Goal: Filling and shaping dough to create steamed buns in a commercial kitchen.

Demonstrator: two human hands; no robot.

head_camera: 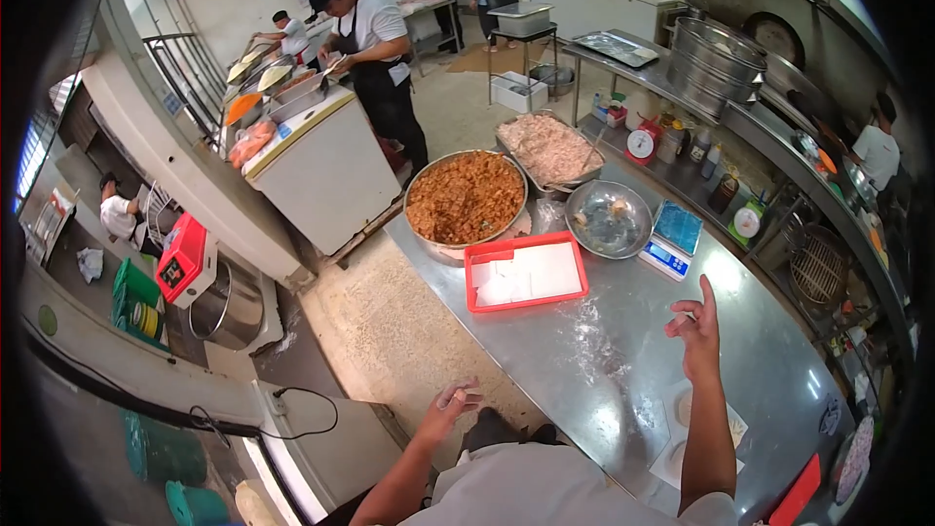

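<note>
My right hand (695, 332) is raised over the steel table (540, 351), index finger extended, the others bent, holding nothing. Beyond its fingertips lies a digital scale (668, 257) with a blue square on top. My left hand (454, 403) is beside the table's near edge, above the floor, fingers spread and empty. A red plastic tray (527, 302) holds white paper sheets. Behind it stand a round pan of reddish-brown filling (467, 197) and a rectangular pan of pale pink minced mixture (548, 146). A steel bowl (606, 230) has some residue. Beside my right forearm, round pale dough pieces (678, 459) rest on paper.
Flour is scattered on the table. A red flat object (796, 489) and a container of pinkish mixture (853, 460) are at the lower right. Shelves with bottles and a red dial scale (643, 142) run along the right. A person in a black apron (372, 51) works at a white counter.
</note>
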